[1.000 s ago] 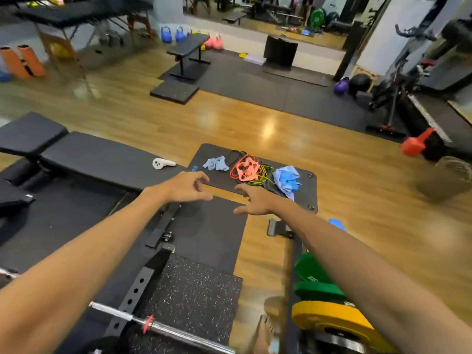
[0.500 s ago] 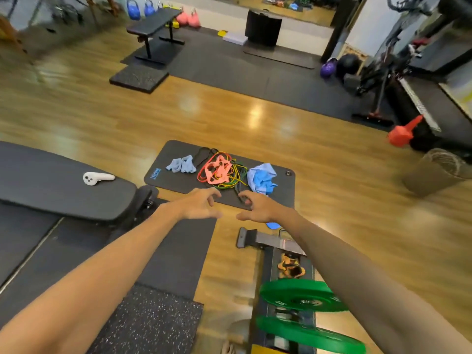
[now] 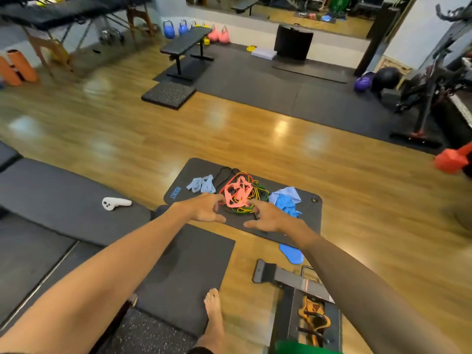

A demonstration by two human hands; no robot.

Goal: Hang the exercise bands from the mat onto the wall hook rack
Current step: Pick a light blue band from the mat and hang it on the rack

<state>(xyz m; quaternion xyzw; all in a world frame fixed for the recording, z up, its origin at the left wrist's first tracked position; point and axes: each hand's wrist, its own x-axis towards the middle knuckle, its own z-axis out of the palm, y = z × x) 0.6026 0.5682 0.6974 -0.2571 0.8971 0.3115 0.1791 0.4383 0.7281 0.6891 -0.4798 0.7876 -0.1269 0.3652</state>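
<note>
Left hand [image 3: 204, 209]: fingers loosely spread, holding nothing, poised at the near edge of the mat [image 3: 293, 226]. Right hand [image 3: 267, 217]: likewise spread and empty, fingertips just short of the tangle. Exercise bands [image 3: 238, 192]: tangled pink, red, yellow and green loops lying just beyond and between both hands, about equally near each; the heap has no single heading and stretches roughly left-right along the mat. Light blue bands [image 3: 200, 184]: farther left. Wall hook rack: not in view.

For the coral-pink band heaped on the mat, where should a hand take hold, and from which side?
Probably pinch the raised near-side loop of the coral-pink band, coming from above and the near edge of the mat, where the left hand and right hand are. It lies on top of the red, yellow and green bands, so lifting slowly should limit snagging.
</note>
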